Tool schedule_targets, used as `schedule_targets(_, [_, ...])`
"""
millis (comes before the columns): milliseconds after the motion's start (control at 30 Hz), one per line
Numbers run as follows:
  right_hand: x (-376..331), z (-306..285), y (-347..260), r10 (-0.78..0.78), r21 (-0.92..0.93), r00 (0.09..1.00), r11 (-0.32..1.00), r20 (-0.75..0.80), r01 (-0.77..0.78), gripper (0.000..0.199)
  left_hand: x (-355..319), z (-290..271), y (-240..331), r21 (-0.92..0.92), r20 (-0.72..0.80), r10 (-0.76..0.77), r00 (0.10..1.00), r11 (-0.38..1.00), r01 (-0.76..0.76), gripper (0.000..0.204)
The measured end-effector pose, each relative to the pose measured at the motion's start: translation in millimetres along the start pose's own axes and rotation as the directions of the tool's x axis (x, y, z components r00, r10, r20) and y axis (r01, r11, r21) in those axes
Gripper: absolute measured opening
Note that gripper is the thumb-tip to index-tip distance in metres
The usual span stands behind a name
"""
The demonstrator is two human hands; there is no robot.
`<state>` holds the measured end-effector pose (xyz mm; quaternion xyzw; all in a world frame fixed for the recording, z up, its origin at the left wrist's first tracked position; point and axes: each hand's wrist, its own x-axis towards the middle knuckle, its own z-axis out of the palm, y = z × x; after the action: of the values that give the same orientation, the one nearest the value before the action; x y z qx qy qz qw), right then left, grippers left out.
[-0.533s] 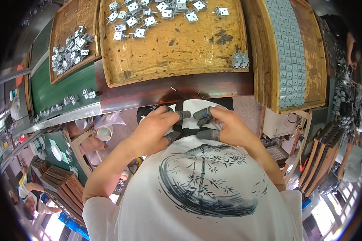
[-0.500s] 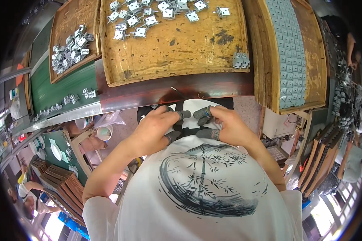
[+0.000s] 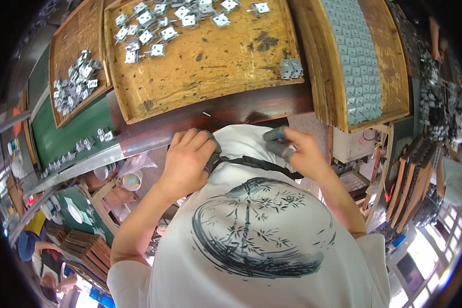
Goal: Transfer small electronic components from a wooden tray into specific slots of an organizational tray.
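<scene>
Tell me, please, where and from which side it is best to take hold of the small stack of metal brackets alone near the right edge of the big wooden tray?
Probably pinch the stack of metal brackets across its two short sides, coming from above. It stands alone on bare wood of the big wooden tray, just inside the raised rim, so a low approach from the right looks blocked. The left hand and right hand are both at the black strap.

L fingers (image 3: 210,154) curled under, strap (image 3: 251,163) end hidden, top tray (image 3: 200,66) cropped

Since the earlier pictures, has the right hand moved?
Yes. The right hand has drawn rightward, away from the left hand, judged against the tray above.
</scene>
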<state>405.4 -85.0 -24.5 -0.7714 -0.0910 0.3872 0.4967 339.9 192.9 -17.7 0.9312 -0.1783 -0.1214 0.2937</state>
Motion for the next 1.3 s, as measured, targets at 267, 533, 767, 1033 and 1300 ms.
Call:
schedule_targets(267, [-103,-29,50,0.154,-0.148,0.972,0.972,-0.179,-0.182,0.031,12,-3,-1,-0.029,0.058,-0.021,0.998,0.999,0.022,0.037])
schedule_targets(533, [-135,7,57,-0.039,-0.267,0.694,0.938,-0.719,-0.223,0.036,43,-34,9,-0.539,0.229,-0.034,0.973,0.828,0.156,0.027])
schedule_targets(767, [-127,9,67,-0.246,-0.453,0.814,0.891,-0.526,-0.023,0.036,102,-3,52,-0.478,0.444,0.093,0.891,0.866,0.148,0.019])
schedule_targets(1033, [-116,12,80,-0.367,-0.638,0.777,0.768,-0.512,-0.058,0.024,130,32,75,-0.352,0.610,0.313,0.728,0.930,-0.106,0.026])
schedule_targets(1300, [-99,4,72,-0.530,-0.796,0.671,0.587,-0.518,-0.150,0.015,140,43,66,-0.340,0.673,0.265,0.691,0.940,-0.029,0.022])
